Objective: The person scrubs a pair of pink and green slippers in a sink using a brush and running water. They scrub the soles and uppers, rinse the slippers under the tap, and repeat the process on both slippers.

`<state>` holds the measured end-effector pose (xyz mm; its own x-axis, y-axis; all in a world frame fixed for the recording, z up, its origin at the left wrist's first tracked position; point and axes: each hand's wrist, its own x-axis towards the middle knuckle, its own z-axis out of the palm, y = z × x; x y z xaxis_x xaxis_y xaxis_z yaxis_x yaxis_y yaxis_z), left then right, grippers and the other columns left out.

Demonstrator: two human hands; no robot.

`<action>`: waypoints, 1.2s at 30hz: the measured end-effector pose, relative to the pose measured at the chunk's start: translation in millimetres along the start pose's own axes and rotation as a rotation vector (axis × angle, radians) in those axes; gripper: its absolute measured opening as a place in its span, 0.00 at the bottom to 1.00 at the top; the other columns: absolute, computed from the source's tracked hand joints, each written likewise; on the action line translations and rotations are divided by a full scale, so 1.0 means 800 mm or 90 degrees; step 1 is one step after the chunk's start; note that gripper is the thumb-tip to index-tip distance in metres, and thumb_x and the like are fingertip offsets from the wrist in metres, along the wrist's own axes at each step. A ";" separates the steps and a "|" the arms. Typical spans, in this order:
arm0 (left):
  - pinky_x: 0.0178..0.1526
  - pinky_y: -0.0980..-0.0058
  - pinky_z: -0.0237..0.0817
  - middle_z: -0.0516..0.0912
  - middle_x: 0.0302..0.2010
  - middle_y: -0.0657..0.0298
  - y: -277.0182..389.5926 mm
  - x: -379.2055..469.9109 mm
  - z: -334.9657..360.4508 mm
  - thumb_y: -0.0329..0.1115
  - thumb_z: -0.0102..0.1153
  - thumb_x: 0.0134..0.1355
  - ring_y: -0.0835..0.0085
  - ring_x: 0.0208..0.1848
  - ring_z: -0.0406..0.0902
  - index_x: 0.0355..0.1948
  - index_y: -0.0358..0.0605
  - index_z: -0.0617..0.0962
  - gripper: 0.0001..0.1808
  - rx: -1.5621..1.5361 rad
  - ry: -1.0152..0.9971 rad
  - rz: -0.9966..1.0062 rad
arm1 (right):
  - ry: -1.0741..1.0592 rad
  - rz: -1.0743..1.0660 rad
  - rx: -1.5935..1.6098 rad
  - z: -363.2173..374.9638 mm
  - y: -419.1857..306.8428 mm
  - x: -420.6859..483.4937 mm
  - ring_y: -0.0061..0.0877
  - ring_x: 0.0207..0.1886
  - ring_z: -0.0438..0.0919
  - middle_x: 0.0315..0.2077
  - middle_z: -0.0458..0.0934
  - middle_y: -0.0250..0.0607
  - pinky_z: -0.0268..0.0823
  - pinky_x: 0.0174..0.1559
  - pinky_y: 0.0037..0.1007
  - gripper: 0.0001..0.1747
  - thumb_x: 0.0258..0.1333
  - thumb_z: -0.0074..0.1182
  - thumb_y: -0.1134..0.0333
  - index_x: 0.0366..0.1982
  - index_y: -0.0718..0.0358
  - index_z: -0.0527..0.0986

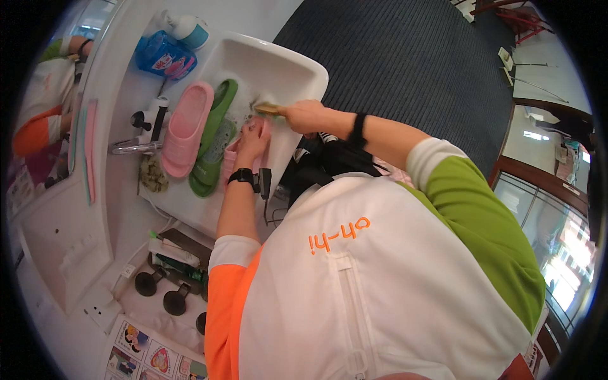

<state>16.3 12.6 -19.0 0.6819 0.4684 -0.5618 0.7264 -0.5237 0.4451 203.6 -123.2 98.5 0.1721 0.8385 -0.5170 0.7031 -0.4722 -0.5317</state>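
Observation:
My left hand [252,142] holds a pink slipper [229,159] inside a white sink [294,71]; the hand hides much of the slipper. In my right hand [304,116] is a scrubbing brush with a wooden handle [267,109]. Its bristle end lies just beyond the held slipper, beside dark, foamy suds, and whether it touches the slipper cannot be made out. Another pink slipper [187,126] rests on the tap side of the sink. Two green slippers, one farther off [223,102] and one nearer [206,175], lie between the pink ones, with suds on them.
A chrome-and-white tap [137,145] stands at the left, with a blue detergent bottle [164,57] and a white bottle [192,32] beyond it. A crumpled scrubber [153,175] sits by the tap. Beneath a mirror [52,95], a wall shelf [66,256] juts out. Dark ribbed flooring [403,61] stretches rightward.

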 end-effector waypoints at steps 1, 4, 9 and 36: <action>0.68 0.52 0.58 0.58 0.71 0.44 0.001 -0.004 -0.004 0.59 0.50 0.61 0.44 0.69 0.63 0.70 0.53 0.67 0.39 0.012 -0.006 0.007 | 0.017 -0.017 -0.025 0.003 -0.008 0.011 0.47 0.38 0.83 0.32 0.84 0.52 0.75 0.39 0.44 0.22 0.52 0.47 0.70 0.50 0.55 0.78; 0.67 0.53 0.59 0.60 0.69 0.45 0.008 -0.012 -0.012 0.59 0.50 0.61 0.44 0.68 0.64 0.70 0.55 0.67 0.39 0.039 0.014 0.010 | 0.016 -0.077 -0.046 -0.012 -0.007 0.026 0.47 0.37 0.83 0.31 0.84 0.51 0.75 0.38 0.44 0.26 0.51 0.46 0.71 0.54 0.54 0.78; 0.64 0.52 0.62 0.63 0.67 0.46 0.022 -0.023 -0.008 0.57 0.50 0.62 0.45 0.65 0.67 0.69 0.54 0.69 0.36 0.061 0.036 -0.009 | -0.165 0.016 0.015 -0.061 0.045 0.018 0.43 0.38 0.82 0.36 0.84 0.52 0.73 0.43 0.41 0.25 0.59 0.46 0.66 0.58 0.49 0.77; 0.68 0.52 0.56 0.62 0.68 0.45 0.011 -0.101 0.019 0.49 0.70 0.50 0.45 0.68 0.63 0.59 0.46 0.77 0.35 -0.144 0.635 -0.367 | -0.184 -0.306 -0.302 -0.127 0.043 0.128 0.40 0.42 0.83 0.39 0.85 0.41 0.73 0.43 0.39 0.23 0.63 0.48 0.64 0.59 0.40 0.76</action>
<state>-34.1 -40.5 19.9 -0.0601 0.9978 0.0296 0.8803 0.0390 0.4729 315.7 -26.2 95.6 -0.3729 0.7869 -0.4917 0.8898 0.1529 -0.4300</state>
